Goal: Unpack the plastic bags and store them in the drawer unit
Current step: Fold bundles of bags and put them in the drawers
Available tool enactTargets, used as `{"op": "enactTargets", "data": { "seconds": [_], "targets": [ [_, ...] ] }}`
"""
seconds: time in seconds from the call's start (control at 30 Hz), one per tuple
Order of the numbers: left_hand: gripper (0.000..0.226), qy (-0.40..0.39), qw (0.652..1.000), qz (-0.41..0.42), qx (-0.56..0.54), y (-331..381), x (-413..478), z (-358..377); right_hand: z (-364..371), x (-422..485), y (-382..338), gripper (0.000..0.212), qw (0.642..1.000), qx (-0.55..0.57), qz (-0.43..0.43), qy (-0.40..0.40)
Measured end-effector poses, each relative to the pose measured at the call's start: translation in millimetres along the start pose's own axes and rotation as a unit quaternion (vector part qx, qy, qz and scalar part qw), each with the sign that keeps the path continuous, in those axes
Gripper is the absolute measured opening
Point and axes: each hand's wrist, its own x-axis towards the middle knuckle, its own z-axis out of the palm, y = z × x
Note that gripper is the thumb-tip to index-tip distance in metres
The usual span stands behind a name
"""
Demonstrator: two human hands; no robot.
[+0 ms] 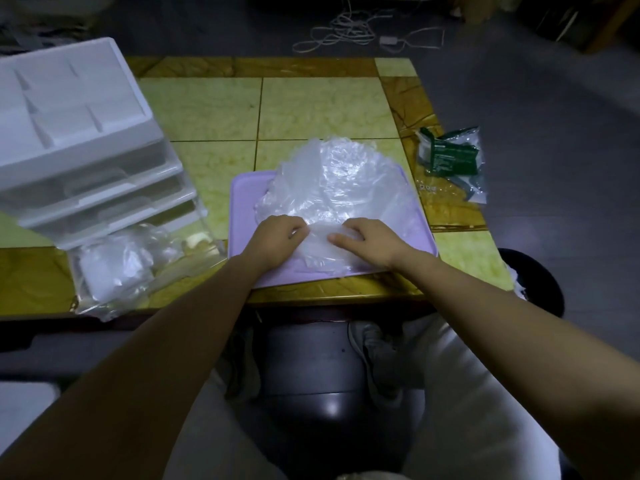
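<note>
Clear plastic is heaped on a purple tray point(242, 216) at the near edge of the worktop point(214, 109); these loose bags point(332, 181) are still outside the drawer unit point(79, 143), which stands well apart at the far left. A flattened part of the heap is held at the tray's near side. It is pinched by the left hand point(277, 233), whose fingers point(299, 229) are curled onto the film, and it is gripped by the right hand point(370, 240), whose fingers are bent over the fold with the thumb laid along it.

The step in hand is judged to be the flattening or folding of one bag, before any storing. It would be done best if a single layer is separated first, since thin film clings and several sheets may be lifted together. Air should be pressed out toward the open end, and the fold kept tight between both hands so that it does not spring back. A drawer must be pulled out before the bag is carried over.

A clear-wrapped packet point(121, 268) lies just in front of the unit, and a green packet point(450, 157) to the right of the tray.
</note>
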Motion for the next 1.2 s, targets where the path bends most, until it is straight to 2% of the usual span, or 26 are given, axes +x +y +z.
{"op": "enactTargets", "data": {
  "seconds": [0.07,0.13,0.23,0.33,0.5,0.57,0.63,0.7,0.73,0.8,0.87,0.97,1.03,1.1,1.2],
  "targets": [
    [0.023,0.015,1.000,0.006,-0.001,0,2,0,0,0,3,0.040,1.000,-0.006,0.002,0.031],
    [0.025,0.027,0.999,0.018,-0.002,2,2,-3,-3,1,7,0.028,0.998,0.013,0.010,0.067],
    [0.033,0.062,0.997,0.046,0.003,10,-2,-8,-8,4,9,0.045,0.991,0.089,0.029,0.095],
    [0.029,0.093,0.994,0.054,-0.004,16,-5,-11,-9,3,8,0.044,0.985,0.146,0.025,0.082],
    [0.022,0.081,0.997,0.005,0.010,23,-11,-8,-6,2,10,0.042,0.979,0.187,0.063,0.051],
    [0.039,0.122,0.989,0.055,0.068,24,-16,-6,-4,5,11,0.043,0.976,0.197,0.085,0.046],
    [0.048,0.159,0.957,0.167,0.175,26,-17,-3,-3,9,11,0.041,0.973,0.203,0.098,0.047],
    [0.048,0.126,0.926,0.247,0.256,29,-14,1,-4,15,10,0.036,0.973,0.199,0.108,0.044],
    [0.048,0.084,0.922,0.251,0.284,29,-11,4,-5,18,11,0.031,0.975,0.189,0.111,0.042],
    [0.046,0.007,0.933,0.204,0.298,30,-5,11,-6,23,11,0.020,0.978,0.166,0.120,0.037],
    [0.041,-0.028,0.958,0.146,0.244,29,0,14,-7,24,12,0.017,0.981,0.149,0.123,0.032],
    [0.036,-0.056,0.971,0.098,0.209,25,3,14,-8,16,12,0.054,0.988,0.108,0.043,0.102],
    [0.031,-0.059,0.977,0.085,0.185,22,7,12,-11,10,12,0.056,0.982,0.028,-0.071,0.172],
    [0.032,-0.067,0.983,0.071,0.157,20,11,9,-17,8,12,0.048,0.978,-0.050,-0.143,0.143],
    [0.032,-0.102,0.987,0.054,0.110,18,18,3,-18,10,10,0.035,0.975,-0.163,-0.146,0.044]
  ]
}}
